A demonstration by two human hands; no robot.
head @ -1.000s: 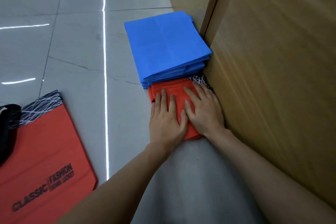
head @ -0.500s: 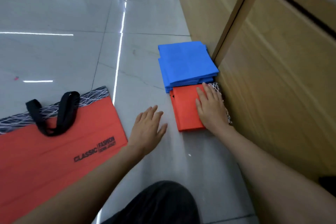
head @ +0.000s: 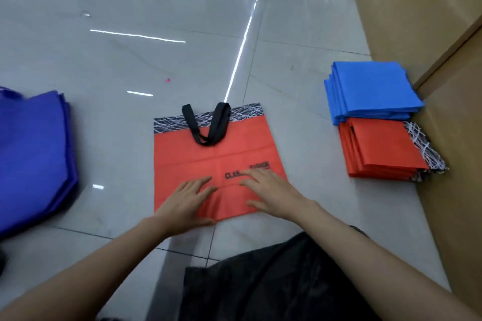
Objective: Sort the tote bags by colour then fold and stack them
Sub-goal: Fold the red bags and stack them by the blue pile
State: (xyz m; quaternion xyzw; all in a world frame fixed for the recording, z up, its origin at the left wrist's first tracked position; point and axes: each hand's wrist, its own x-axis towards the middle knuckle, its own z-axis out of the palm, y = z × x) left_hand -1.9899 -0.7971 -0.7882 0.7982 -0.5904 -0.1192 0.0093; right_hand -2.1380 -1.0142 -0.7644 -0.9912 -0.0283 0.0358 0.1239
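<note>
An unfolded red tote bag [head: 208, 161] with black handles and a black-and-white patterned top band lies flat on the floor in front of me. My left hand [head: 186, 203] rests on its near edge with fingers spread. My right hand [head: 271, 194] lies flat on the bag's lower right, covering part of the black lettering. To the right, a stack of folded red bags [head: 378, 148] sits beside a stack of folded blue bags [head: 370, 91]. A pile of purple bags [head: 34, 154] lies at the far left.
A wooden cabinet [head: 443, 34] runs along the right side, touching both folded stacks. The floor [head: 130, 60] is glossy grey tile with light reflections. My dark-clothed knee [head: 260, 281] is at the bottom centre. A tiny pink speck [head: 167, 80] lies on the floor.
Both hands left the folded red stack by the cabinet and moved left onto the unfolded red bag. The view swung left, bringing the purple pile into sight.
</note>
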